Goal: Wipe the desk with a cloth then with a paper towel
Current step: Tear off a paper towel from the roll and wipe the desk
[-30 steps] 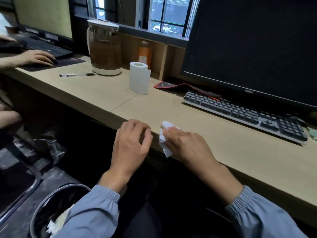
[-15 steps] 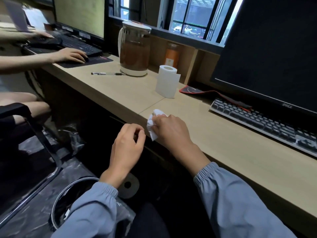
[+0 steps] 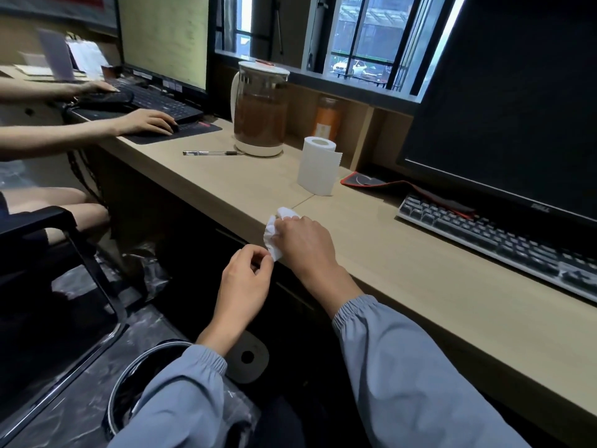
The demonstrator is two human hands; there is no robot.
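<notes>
Matt pale wood-look desk (image 3: pixel 403 270), crumpled white paper towel (image 3: pixel 274 234) (soft, creased) — glossy glass-and-plastic jug (image 3: pixel 260 111).

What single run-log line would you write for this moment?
right hand: grips towel at desk edge | left hand: curled, nothing visible, off desk | roll: upright

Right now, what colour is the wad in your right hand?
Plain white paper towel, clearest in head view.

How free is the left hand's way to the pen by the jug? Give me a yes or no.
Probably yes. The left hand sits just off the front edge of the desk, and only bare desk lies between it and the pen; the jug stands past the pen's far end.
</notes>
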